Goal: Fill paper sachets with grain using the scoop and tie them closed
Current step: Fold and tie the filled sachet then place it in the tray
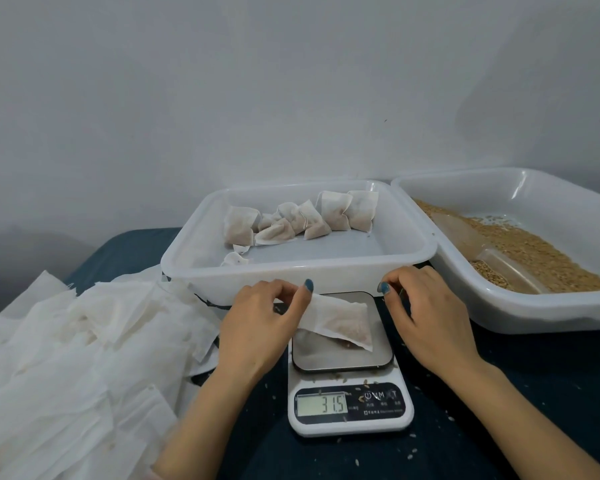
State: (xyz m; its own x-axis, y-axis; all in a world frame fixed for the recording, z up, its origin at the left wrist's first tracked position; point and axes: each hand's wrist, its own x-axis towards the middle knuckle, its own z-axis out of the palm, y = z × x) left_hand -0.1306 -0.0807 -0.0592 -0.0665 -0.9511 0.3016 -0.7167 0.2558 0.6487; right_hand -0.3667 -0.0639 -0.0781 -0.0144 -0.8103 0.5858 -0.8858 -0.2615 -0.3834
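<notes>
A filled paper sachet [340, 322] lies tilted across the steel platform of the scale [347, 358], with grain showing through its lower right end. My left hand [260, 323] pinches the sachet's upper left end between thumb and fingers. My right hand [423, 313] is just right of the sachet, by the front rim of the middle tray. Its thumb and fingertips are pinched together on what looks like a thin string from the sachet. A clear scoop [492, 261] holding some grain rests in the grain [541, 254] of the right tray [499, 306].
The scale display [321, 404] reads 31.5. The white middle tray [291, 275] behind the scale holds several filled sachets [302, 220]. A heap of empty paper sachets [66, 358] covers the left side. Loose grains are scattered on the dark blue cloth [465, 427].
</notes>
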